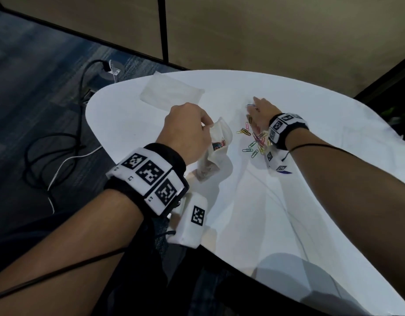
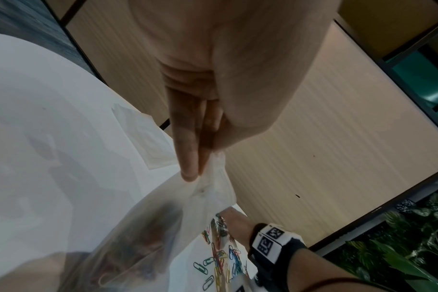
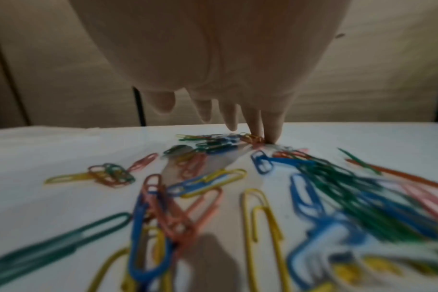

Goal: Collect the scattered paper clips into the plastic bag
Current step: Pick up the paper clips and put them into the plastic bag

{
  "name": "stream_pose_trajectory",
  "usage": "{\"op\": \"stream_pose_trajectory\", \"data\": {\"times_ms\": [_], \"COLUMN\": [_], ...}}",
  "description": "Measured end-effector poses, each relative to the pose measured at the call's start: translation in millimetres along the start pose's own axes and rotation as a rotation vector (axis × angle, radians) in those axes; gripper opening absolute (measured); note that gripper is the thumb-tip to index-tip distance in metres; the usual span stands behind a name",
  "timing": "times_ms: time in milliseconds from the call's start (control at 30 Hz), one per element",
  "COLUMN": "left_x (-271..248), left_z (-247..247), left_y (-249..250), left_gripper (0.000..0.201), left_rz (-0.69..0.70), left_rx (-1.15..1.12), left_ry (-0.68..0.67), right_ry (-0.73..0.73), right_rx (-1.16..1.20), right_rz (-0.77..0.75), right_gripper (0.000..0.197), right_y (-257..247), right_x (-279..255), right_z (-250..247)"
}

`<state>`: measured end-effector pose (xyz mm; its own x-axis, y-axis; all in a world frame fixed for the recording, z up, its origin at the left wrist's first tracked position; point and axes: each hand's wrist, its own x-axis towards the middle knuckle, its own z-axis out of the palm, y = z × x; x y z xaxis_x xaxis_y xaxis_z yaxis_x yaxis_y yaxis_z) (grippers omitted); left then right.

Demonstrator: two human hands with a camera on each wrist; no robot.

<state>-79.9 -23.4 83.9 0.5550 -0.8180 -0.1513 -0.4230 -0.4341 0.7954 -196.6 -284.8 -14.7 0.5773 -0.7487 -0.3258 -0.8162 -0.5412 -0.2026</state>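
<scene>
My left hand [image 1: 197,128] pinches the top edge of a crumpled clear plastic bag [image 1: 216,153] and holds it up over the white table [image 1: 254,213]; several clips lie inside it. In the left wrist view the fingers [image 2: 190,166] grip the bag [image 2: 143,237] at its rim. Coloured paper clips [image 1: 254,140] lie scattered right of the bag. My right hand [image 1: 258,110] reaches over them with straight fingers. Its fingertips [image 3: 270,134] touch the table at the far end of the paper clips [image 3: 213,187].
A second flat clear bag [image 1: 172,92] lies at the table's far left. Black and white cables [image 1: 60,151] trail over the carpet left of the table. Beige wall panels [image 1: 265,37] stand behind the far edge.
</scene>
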Motion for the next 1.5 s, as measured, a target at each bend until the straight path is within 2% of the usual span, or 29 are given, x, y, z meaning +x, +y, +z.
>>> {"op": "stream_pose_trajectory", "data": {"times_ms": [100,167,233,333,400,500,600,667,733,767,867,933,1000,1067,1200,1267,1367,1433,1500], "left_x": [0.7,-0.1,-1.7,-2.9,-3.0,-2.5,-1.9,-2.5,-3.7,-4.7,-8.0,-9.9,-11.6,-12.7,-11.5,-9.3,-7.9,-5.8,-4.6], "left_z": [1.4,3.0,3.9,4.7,5.2,5.8,7.9,9.7,11.3,12.1,16.7,20.9,25.0,28.4,33.4,34.1,33.9,32.9,30.6], "left_y": [0.9,2.5,3.1,2.3,3.4,7.6,13.6,18.9,23.7,26.3,33.4,37.5,42.3,45.5,47.5,46.7,45.3,41.5,37.3], "left_gripper": [0.015,0.016,0.016,0.016,0.017,0.019,0.018,0.017,0.018,0.019,0.019,0.018,0.017,0.016,0.014,0.014,0.016,0.017,0.016], "left_rz": [-0.007,0.002,0.011,0.007,-0.002,-0.01,-0.017,-0.019,-0.019,-0.02,-0.022,-0.025,-0.024,-0.016,-0.019,-0.018,-0.004,-0.002,-0.014], "left_rx": [0.004,0.016,0.033,0.048,0.054,0.062,0.072,0.096,0.119,0.128,0.144,0.149,0.159,0.163,0.125,0.115,0.123,0.111,0.085], "left_ry": [-0.004,-0.008,-0.007,-0.008,-0.006,-0.008,-0.02,-0.031,-0.043,-0.05,-0.064,-0.063,-0.057,-0.056,-0.06,-0.057,-0.052,-0.05,-0.032], "right_ry": [-0.054,-0.026,0.038,0.084,0.1,0.163,0.134,0.09,0.035,-0.017,-0.194,-0.283,-0.364,-0.378,-0.215,-0.128,-0.005,-0.049,-0.173], "right_rx": [-0.226,-0.306,-0.328,-0.364,-0.3,0.014,0.551,0.98,1.33,1.424,1.585,1.612,1.565,1.452,1.204,0.91,0.374,0.198,0.264], "right_rz": [-0.08,-0.121,-0.138,-0.113,-0.056,0.112,0.324,0.374,0.336,0.293,0.158,0.11,0.079,0.074,0.15,0.09,-0.081,-0.165,-0.156], "right_gripper": [0.053,0.041,0.023,0.023,0.024,0.019,0.014,0.012,0.021,0.024,0.017,0.013,0.011,0.013,0.017,0.016,0.016,0.014,0.017], "right_y": [-14.1,-16.2,-18.1,-17.2,-9.3,12.2,35.3,40.3,35.2,29.1,4.7,-13.9,-32.3,-45.9,-56.0,-62.4,-74.5,-79.0,-69.0], "right_x": [-6.2,-14.8,-24.4,-33.0,-37.1,-40.2,-49.2,-63.5,-85.2,-97.5,-133.4,-150.7,-162.3,-168.0,-158.4,-152.9,-157.2,-158.1,-149.9], "right_z": [7.9,14.0,16.6,16.2,11.7,0.5,-13.5,-23.8,-35.3,-41.4,-52.4,-52.3,-49.9,-46.2,-34.0,-30.2,-34.6,-42.7,-55.4]}}
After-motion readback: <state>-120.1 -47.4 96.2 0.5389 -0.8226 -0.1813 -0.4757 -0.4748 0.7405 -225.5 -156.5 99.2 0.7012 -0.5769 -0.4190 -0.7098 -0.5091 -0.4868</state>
